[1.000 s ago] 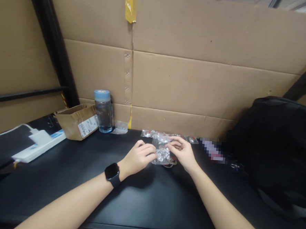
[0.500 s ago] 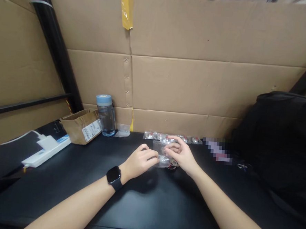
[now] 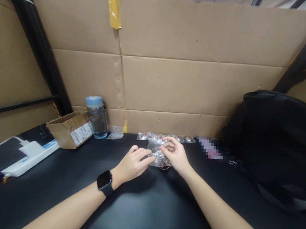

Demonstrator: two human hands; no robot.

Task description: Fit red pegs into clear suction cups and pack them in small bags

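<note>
Between my hands, a small clear plastic bag (image 3: 154,144) is held above the black table. My left hand (image 3: 133,163), with a dark watch (image 3: 104,180) on its wrist, pinches the bag's left side. My right hand (image 3: 177,158) has its thumb and fingers closed on the right side of the bag, near the top. Something shiny shows in the bag's lower part, too blurred to name. Just beneath, partly covered by the bag and my right hand, is a small item with a red part (image 3: 164,167).
Several clear packets (image 3: 143,136) with round silvery contents lie in a row along the cardboard wall (image 3: 165,87). Leftward are a water bottle (image 3: 98,119), a brown paper box (image 3: 67,133), a plastic bag (image 3: 116,132) and a white power strip (image 3: 28,158). A black backpack (image 3: 273,135) stands right.
My view has turned slightly right, so everything sits further left. Both hands keep their hold on the bag, which now shows flatter and more fully between them.
</note>
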